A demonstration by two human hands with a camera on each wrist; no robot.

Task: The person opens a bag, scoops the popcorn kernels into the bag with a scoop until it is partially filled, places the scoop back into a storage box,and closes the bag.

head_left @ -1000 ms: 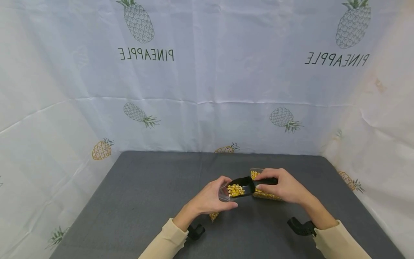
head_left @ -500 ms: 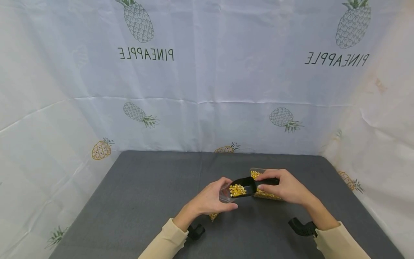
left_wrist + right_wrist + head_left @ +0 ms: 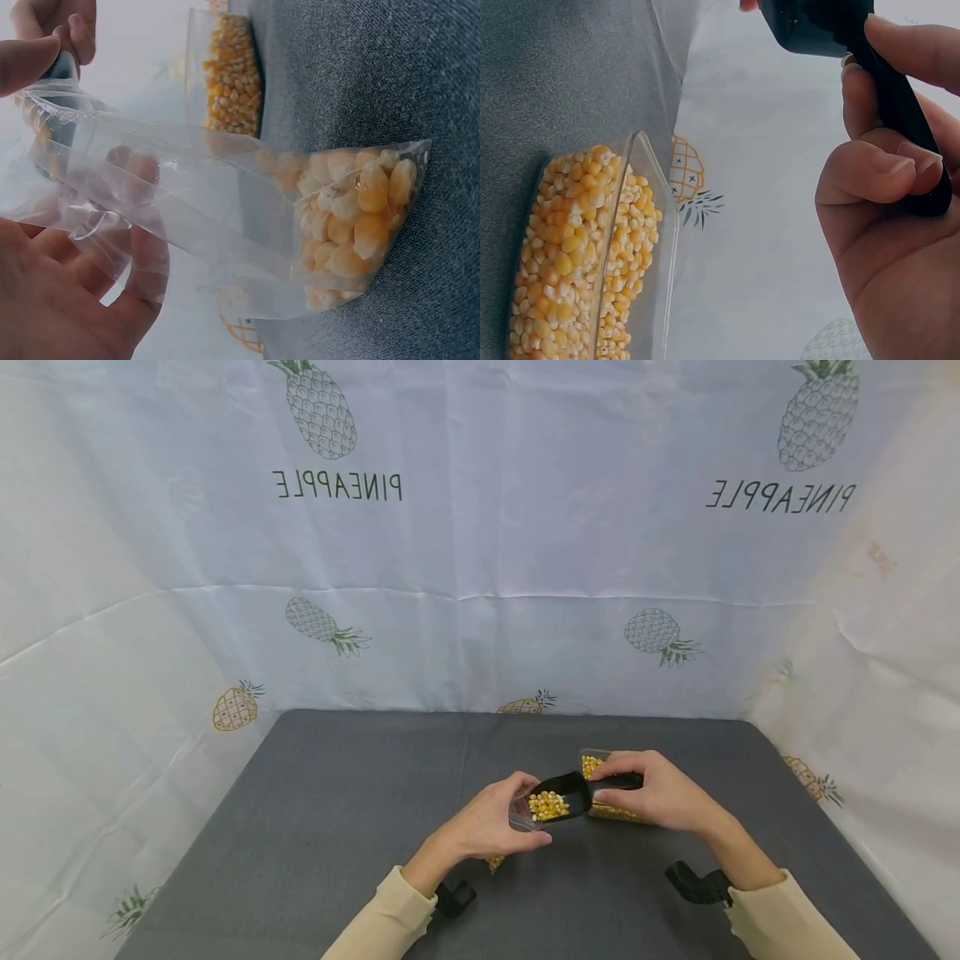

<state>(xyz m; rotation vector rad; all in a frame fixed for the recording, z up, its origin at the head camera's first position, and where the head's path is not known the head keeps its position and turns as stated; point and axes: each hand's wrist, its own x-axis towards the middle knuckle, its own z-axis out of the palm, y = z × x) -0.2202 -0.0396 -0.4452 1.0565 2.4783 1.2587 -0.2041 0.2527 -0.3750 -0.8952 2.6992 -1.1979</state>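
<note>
My right hand (image 3: 663, 792) grips the handle of a black scoop (image 3: 576, 792), fingers wrapped round it in the right wrist view. Yellow corn kernels (image 3: 548, 806) lie in the scoop's front half. Its lip sits in the mouth of a clear plastic bag (image 3: 195, 202). Around that mouth curls my left hand (image 3: 491, 817), thumb and fingers holding it spread. Kernels (image 3: 352, 217) fill the bag's bottom corner, close to the table. Behind the right hand stands a clear plastic box (image 3: 641, 225), well filled with corn.
A dark grey table (image 3: 360, 793) lies under everything. White curtain with pineapple prints (image 3: 480, 527) hangs at the back and both sides. Black wrist straps (image 3: 699, 885) show at both cuffs.
The scoop shifted slightly right, then back left, its lip staying at the bag's mouth. Both hands keep nearly the same place and hold.
</note>
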